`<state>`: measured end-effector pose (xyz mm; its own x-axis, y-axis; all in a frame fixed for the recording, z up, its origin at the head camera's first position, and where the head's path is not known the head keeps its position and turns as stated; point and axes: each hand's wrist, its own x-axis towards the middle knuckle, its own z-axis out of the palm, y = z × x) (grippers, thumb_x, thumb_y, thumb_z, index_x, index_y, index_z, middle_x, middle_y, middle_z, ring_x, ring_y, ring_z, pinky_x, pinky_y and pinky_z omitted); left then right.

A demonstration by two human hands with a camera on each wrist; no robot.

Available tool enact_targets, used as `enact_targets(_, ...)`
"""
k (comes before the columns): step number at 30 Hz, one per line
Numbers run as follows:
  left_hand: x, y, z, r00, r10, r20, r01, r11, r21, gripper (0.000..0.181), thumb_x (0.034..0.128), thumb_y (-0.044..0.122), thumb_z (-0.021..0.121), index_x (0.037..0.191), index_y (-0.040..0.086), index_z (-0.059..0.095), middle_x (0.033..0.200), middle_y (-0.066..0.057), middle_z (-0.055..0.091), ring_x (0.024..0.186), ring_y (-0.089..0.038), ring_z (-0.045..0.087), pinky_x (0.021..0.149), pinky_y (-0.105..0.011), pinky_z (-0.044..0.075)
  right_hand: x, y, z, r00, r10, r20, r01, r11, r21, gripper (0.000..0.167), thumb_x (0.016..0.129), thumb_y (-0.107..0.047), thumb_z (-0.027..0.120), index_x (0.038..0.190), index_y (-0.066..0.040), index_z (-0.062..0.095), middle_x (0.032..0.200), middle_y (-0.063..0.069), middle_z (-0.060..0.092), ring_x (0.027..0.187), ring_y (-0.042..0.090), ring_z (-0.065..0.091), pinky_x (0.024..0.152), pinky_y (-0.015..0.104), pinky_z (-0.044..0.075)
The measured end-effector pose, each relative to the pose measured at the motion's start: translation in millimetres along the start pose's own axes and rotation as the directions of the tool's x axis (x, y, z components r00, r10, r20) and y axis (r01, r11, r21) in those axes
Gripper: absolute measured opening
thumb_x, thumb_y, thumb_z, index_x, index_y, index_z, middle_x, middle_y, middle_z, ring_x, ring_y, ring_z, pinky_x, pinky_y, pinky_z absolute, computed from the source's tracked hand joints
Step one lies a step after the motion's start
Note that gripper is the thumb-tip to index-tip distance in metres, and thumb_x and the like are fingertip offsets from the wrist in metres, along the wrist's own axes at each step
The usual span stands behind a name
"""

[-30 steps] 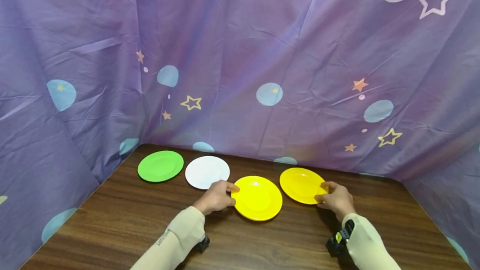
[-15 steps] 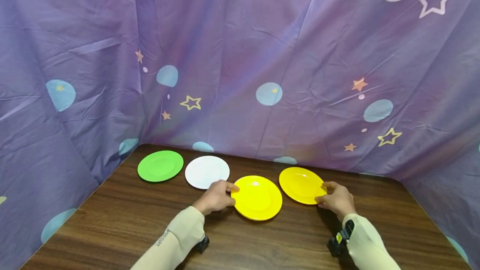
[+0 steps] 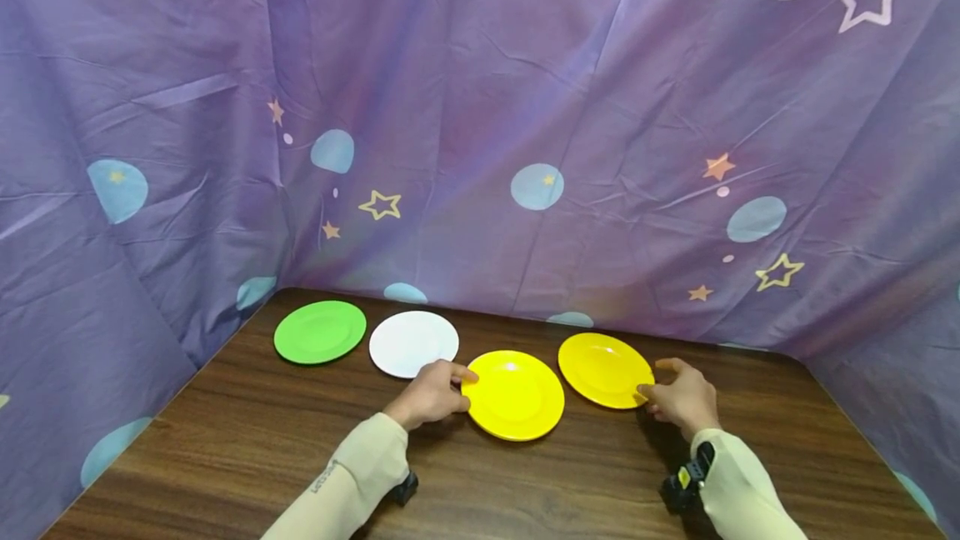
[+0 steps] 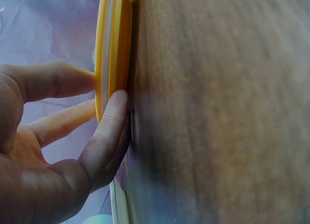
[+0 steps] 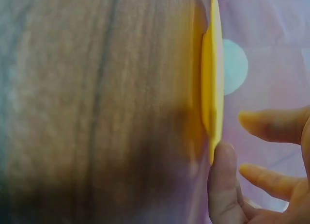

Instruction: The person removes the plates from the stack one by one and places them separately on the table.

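Observation:
My left hand (image 3: 429, 397) pinches the left rim of the nearer yellow plate (image 3: 513, 396). The left wrist view shows yellow edges (image 4: 116, 44) with a pale band between them; whether these belong to more than one plate I cannot tell. At the right rim of the farther yellow plate (image 3: 604, 370) is my right hand (image 3: 684, 396), its fingers spread. In the right wrist view this plate (image 5: 213, 83) lies flat, one fingertip touches its edge, and the other fingers (image 5: 271, 124) are apart from it.
Left of the yellow plates lie a white plate (image 3: 414, 343) and a green plate (image 3: 320, 332) on the brown wooden table (image 3: 517, 494). A purple patterned cloth (image 3: 465, 107) hangs along the table's back and sides.
My right hand has loosened its pinch on the farther yellow plate and drawn slightly to the right. The left hand and the plates stay put.

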<state>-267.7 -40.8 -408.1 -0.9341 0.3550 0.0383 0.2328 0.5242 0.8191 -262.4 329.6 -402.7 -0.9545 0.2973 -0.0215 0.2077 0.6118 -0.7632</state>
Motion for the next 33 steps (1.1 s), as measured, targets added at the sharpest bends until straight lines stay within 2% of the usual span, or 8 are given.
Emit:
enact_targets(2,0.5,-0.3,-0.4,1.000,0.001,-0.001,-0.001,1.000,-0.002,0.048,0.0715,-0.006,0.068,0.120,-0.006,0.069,0.115,-0.021,0.071,0.071,-0.014,0.054,0.055,-0.020,0.044,-1.2,-4,-1,0.999,-0.031,-0.029,0.029,0.998,-0.062,0.062,0.085,-0.011,0.073,0.137,0.009,0.046,0.069,0.012,0.069,0.051,0.013,0.064,0.049,0.027,0.056)
enact_targets(4,1.3,-0.8,-0.6,1.000,0.010,-0.008,-0.010,1.000,0.001,0.048,0.0711,-0.006,0.068,0.119,-0.005,0.070,0.114,-0.021,0.071,0.074,-0.013,0.055,0.057,-0.019,0.045,-2.9,-9,-1,0.997,-0.067,-0.044,0.062,0.992,-0.109,0.060,0.085,-0.014,0.073,0.135,0.009,0.049,0.077,0.016,0.070,0.052,0.014,0.064,0.049,0.028,0.055)
enact_targets(7,2.6,-1.6,-0.6,0.999,0.032,-0.019,-0.032,0.999,0.006,0.047,0.0701,-0.006,0.067,0.117,-0.006,0.070,0.110,-0.019,0.072,0.075,-0.013,0.055,0.059,-0.019,0.045,-7.1,-18,1,0.993,-0.119,-0.025,0.114,0.985,-0.128,0.055,0.087,-0.016,0.072,0.132,0.009,0.053,0.092,0.023,0.067,0.056,0.014,0.064,0.051,0.028,0.056)
enact_targets(11,4.1,-3.0,-0.4,0.998,0.050,-0.023,-0.050,0.999,0.017,0.050,0.0694,-0.006,0.067,0.120,-0.008,0.067,0.103,-0.019,0.071,0.077,-0.014,0.056,0.062,-0.020,0.047,-15.6,-30,10,0.984,-0.174,0.046,0.177,0.981,-0.080,0.051,0.088,-0.013,0.073,0.130,0.009,0.055,0.097,0.023,0.067,0.058,0.012,0.064,0.053,0.027,0.057)
enact_targets(17,4.7,-2.6,0.4,1.000,-0.013,-0.019,0.013,1.000,0.025,0.062,0.0723,-0.003,0.071,0.132,-0.008,0.057,0.104,-0.018,0.067,0.086,-0.019,0.060,0.067,-0.024,0.050,-30.1,-43,30,0.958,-0.253,0.137,0.252,0.967,0.030,0.050,0.086,-0.007,0.074,0.128,0.010,0.057,0.092,0.020,0.068,0.061,0.018,0.069,0.055,0.030,0.059)
enact_targets(22,4.9,-3.2,1.3,0.999,-0.023,-0.028,0.023,0.999,0.025,0.063,0.0713,-0.002,0.072,0.132,-0.008,0.056,0.105,-0.018,0.067,0.088,-0.021,0.060,0.068,-0.025,0.052,-34.5,-48,45,0.949,-0.278,0.151,0.267,0.959,0.092,0.049,0.084,-0.005,0.075,0.127,0.010,0.058,0.091,0.019,0.068,0.062,0.021,0.070,0.055,0.032,0.060)
enact_targets(33,4.7,-3.6,1.1,0.999,-0.028,-0.019,0.029,0.998,0.052,0.064,0.0716,0.000,0.072,0.133,-0.009,0.056,0.107,-0.018,0.068,0.091,-0.021,0.061,0.073,-0.027,0.052,-41.8,-50,67,0.955,-0.253,0.158,0.237,0.965,0.115,0.049,0.082,-0.003,0.076,0.127,0.008,0.059,0.099,0.022,0.069,0.068,0.021,0.071,0.061,0.032,0.061)
